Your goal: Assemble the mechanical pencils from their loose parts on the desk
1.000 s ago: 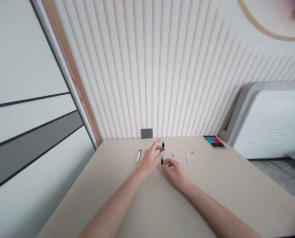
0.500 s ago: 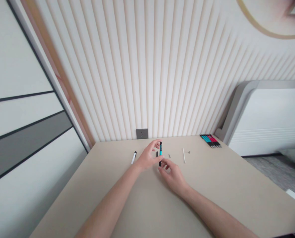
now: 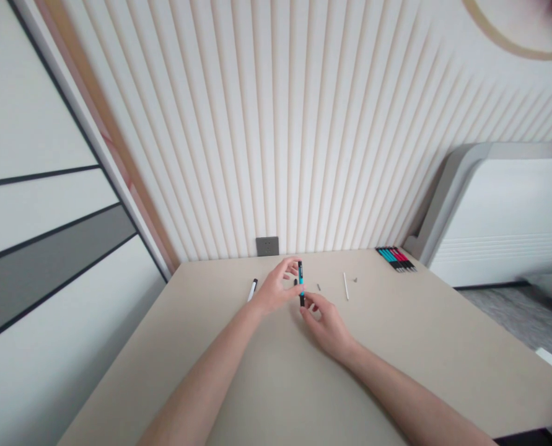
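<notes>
Head view: turquoise-and-black pen [image 3: 301,280] near upright over the table [image 3: 276,384], between both hands. Left hand [image 3: 276,292] has its thumb on the barrel, fingers curled round toward the top end. Right hand [image 3: 326,319] pinches the black lower end, thumb and index. Small black piece [image 3: 295,282] just behind the pen, partly hidden. To the right: tiny dark part [image 3: 319,287], too small to identify, then white pen refill [image 3: 346,287]. Row of turquoise and red pens [image 3: 396,259] at the far right corner.
</notes>
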Available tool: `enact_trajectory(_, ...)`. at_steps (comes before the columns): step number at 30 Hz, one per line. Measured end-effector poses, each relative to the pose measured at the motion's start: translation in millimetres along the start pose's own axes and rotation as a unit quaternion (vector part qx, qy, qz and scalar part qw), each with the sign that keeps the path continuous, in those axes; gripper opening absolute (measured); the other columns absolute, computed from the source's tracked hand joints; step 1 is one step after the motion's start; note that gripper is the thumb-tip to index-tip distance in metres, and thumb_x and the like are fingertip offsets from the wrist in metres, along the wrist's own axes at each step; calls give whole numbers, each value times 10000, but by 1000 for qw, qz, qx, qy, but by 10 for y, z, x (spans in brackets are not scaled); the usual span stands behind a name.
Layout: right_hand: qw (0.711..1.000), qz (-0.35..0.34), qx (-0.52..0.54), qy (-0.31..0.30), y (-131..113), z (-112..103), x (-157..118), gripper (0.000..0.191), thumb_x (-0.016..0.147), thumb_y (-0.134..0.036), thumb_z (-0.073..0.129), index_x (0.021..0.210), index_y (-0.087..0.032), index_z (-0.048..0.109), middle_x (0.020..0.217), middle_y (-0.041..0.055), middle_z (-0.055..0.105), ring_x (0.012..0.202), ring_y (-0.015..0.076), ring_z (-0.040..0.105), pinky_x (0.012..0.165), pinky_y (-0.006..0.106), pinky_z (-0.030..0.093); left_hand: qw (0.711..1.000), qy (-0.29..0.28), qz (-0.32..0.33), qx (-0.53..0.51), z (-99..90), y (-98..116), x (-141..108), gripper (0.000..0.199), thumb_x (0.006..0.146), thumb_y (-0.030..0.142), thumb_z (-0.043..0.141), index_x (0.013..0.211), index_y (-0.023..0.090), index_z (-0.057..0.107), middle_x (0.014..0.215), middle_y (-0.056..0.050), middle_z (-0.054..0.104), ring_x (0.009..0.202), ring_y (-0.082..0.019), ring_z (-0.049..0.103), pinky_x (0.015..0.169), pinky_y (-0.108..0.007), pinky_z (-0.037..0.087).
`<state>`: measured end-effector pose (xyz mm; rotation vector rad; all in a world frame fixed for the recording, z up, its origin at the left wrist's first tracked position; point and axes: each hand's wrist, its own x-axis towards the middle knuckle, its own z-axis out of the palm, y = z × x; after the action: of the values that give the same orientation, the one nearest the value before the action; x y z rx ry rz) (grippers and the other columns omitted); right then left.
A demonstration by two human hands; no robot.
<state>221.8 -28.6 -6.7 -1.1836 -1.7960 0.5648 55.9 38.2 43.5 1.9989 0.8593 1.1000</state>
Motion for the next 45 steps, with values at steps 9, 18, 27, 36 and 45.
enact_trajectory(9, 1000, -2, 3, 16, -22, -17, 26, 230, 847, -232, 501, 1051, -209, 604, 847, 32, 628, 740, 172, 530, 697, 289, 435, 1000, 3, 8, 1, 7, 20, 36, 664, 769, 261, 687, 1365, 277, 396, 1124, -52, 566, 894, -147, 591, 868, -334, 466)
enact_trajectory(18, 1000, -8, -11, -8, -35, -41, 20, 136, 858, -213, 495, 947, -206, 597, 805, 24, 610, 725, 166, 522, 667, 278, 418, 1000, -10, 1, 6, 71, 6, 24, 581, 793, 246, 655, 1324, 251, 418, 1092, -50, 586, 939, -157, 590, 845, -311, 486)
enact_trajectory(27, 999, -27, -11, -26, -18, -22, -6, 93, 871, -210, 492, 878, -201, 584, 799, 31, 600, 747, 176, 526, 684, 287, 425, 1000, 3, -1, 9, 117, -34, -28, 585, 797, 266, 656, 1332, 264, 418, 1062, -43, 610, 911, -161, 599, 827, -313, 491)
enact_trajectory(36, 994, -27, -83, 67, 229, -401, 209, 265, 928, -289, 445, 1087, -194, 635, 893, 82, 641, 815, 210, 580, 752, 322, 454, 994, 90, 7, 67, -41, 4, -123, 661, 909, 296, 516, 1478, 261, 180, 1091, -73, 608, 962, -171, 606, 870, -335, 478)
enact_trajectory(45, 865, 220, -442, 89, 1117, -1448, 399, 291, 919, -227, 423, 988, -143, 693, 959, 166, 666, 900, 269, 617, 709, 337, 431, 913, 32, 117, 389, -546, -273, -754, 299, 928, 211, 447, 1206, 222, 555, 1042, -83, 646, 1015, -240, 577, 922, -430, 439)
